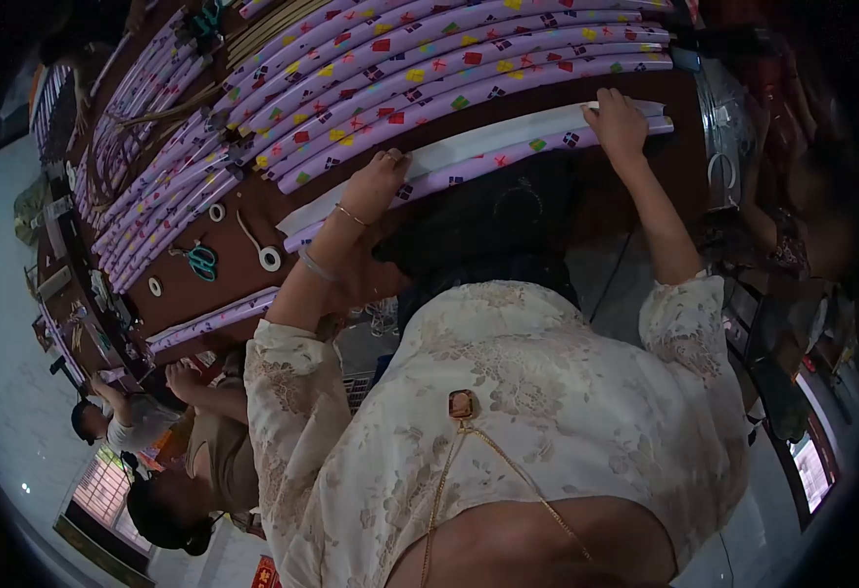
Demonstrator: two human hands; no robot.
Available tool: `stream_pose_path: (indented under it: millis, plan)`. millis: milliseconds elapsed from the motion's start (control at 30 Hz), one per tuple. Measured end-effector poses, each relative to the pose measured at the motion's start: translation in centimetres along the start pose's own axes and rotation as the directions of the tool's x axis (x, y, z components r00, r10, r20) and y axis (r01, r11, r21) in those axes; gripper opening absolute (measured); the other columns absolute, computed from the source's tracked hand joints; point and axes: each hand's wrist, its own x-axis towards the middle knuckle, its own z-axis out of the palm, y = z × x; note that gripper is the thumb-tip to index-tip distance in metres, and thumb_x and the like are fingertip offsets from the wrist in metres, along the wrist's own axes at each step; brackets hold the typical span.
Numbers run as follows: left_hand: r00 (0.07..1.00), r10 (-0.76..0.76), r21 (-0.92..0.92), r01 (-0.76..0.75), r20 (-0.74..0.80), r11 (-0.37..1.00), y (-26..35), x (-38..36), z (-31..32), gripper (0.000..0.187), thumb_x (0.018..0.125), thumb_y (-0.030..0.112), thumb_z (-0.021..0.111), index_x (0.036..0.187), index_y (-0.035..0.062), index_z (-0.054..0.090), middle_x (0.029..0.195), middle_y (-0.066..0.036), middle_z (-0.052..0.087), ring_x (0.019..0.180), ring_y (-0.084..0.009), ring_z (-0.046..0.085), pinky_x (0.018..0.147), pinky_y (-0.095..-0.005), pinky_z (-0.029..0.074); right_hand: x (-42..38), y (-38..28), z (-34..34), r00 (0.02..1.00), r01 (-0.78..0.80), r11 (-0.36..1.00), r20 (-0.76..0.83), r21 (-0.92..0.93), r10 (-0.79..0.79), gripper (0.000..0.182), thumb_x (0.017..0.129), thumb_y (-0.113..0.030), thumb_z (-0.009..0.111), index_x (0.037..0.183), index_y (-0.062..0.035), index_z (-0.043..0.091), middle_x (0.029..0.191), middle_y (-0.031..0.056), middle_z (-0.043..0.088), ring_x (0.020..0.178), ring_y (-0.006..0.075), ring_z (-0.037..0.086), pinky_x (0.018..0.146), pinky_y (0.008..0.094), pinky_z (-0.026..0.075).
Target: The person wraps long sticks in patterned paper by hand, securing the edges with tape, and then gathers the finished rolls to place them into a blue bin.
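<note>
A long strip of purple patterned wrapping paper (pixel 493 162), its white underside up, lies along the near edge of the brown table (pixel 243 211). My left hand (pixel 379 182) presses down on the strip near its middle, fingers bent over the paper. My right hand (pixel 616 122) presses on the strip's right end, fingers curled on the white edge. Both arms wear short lace sleeves, and bracelets sit on my left wrist.
Several rolled purple patterned tubes (pixel 429 69) lie in rows behind the strip. Tape rolls (pixel 270 258) and teal scissors (pixel 201 261) lie on the table at left. Two other people (pixel 190 461) sit at lower left. A bin (pixel 733 127) stands at right.
</note>
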Motion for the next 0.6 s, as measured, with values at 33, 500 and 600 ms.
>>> stream_pose_path:
  millis: [33,500,600]
  plan:
    - [1.000,0.029,0.029,-0.029,-0.008,0.999,-0.1,-0.2,0.1,0.032,0.074,0.006,0.050,0.106,0.0029,0.052,0.098,-0.010,0.049,0.091,-0.0233,0.052,0.065,-0.0324,0.052,-0.3,-0.1,0.0,1.000,0.002,1.000,-0.003,0.000,-0.002,0.026,0.073,-0.027,0.063,0.086,-0.0064,0.054,0.087,0.0071,0.055,0.084,0.0249,0.054,0.065,0.0389,0.048]
    - [0.894,0.347,-0.120,-0.392,-0.283,0.912,8.7,13.5,1.4,0.021,0.072,0.002,0.049,0.091,0.0049,0.058,0.095,-0.009,0.054,0.093,-0.0249,0.054,0.077,-0.0309,0.047,-0.9,0.0,0.5,0.992,0.010,0.998,-0.127,0.068,-0.001,0.024,0.070,-0.024,0.065,0.081,-0.0067,0.053,0.082,0.0065,0.054,0.083,0.0251,0.054,0.067,0.0391,0.045]
    - [0.900,0.377,-0.284,-0.429,-0.220,0.858,11.2,17.3,3.1,0.021,0.072,0.003,0.049,0.091,0.0058,0.059,0.094,-0.010,0.054,0.093,-0.0252,0.054,0.079,-0.0313,0.046,-0.8,0.3,0.6,0.979,0.055,0.998,-0.200,0.021,-0.050,0.026,0.068,-0.026,0.066,0.082,-0.0073,0.054,0.081,0.0051,0.055,0.080,0.0230,0.055,0.064,0.0358,0.046]
